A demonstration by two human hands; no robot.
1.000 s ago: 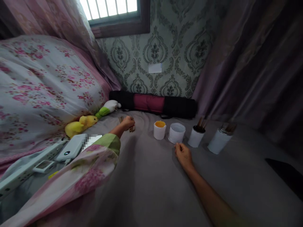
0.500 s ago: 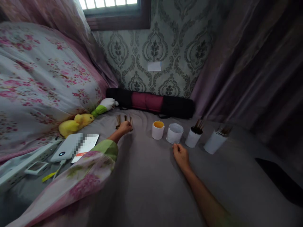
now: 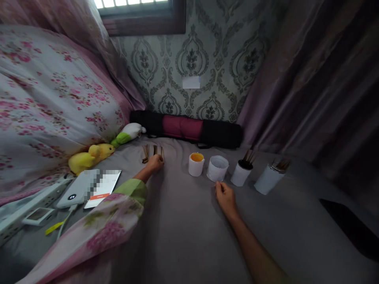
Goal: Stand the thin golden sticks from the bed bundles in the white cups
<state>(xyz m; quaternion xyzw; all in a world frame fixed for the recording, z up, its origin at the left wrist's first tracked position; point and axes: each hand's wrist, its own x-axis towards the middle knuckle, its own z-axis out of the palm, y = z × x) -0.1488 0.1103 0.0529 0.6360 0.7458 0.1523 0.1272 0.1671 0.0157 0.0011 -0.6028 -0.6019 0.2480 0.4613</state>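
Note:
My left hand (image 3: pixel 155 162) reaches to the far left part of the grey sheet, its fingers pinched at the near end of a thin light-brown stick (image 3: pixel 162 150); the fingertips are partly hidden. Beside it lie darker sticks (image 3: pixel 155 149) and another small bundle of sticks (image 3: pixel 146 151). My right hand (image 3: pixel 225 197) rests closed on the sheet, with nothing visible in its fingers. Just beyond it stands a white-wrapped cup with a pale inside (image 3: pixel 217 170). To its left is a white-wrapped cup with a yellow-orange inside (image 3: pixel 196 167).
Two more white-wrapped containers, a shorter one (image 3: pixel 241 177) and a taller one (image 3: pixel 269 180), hold sticks on the right. A black-and-maroon roll bag (image 3: pixel 183 127) lies along the wall. Plush toys (image 3: pixel 91 157), a power bank (image 3: pixel 77 189) and a power strip (image 3: pixel 32 211) are left. A dark flat object (image 3: pixel 349 227) lies right.
The camera view has shifted slightly, moving most things a little left in the picture. Both hands keep nearly the same places and poses.

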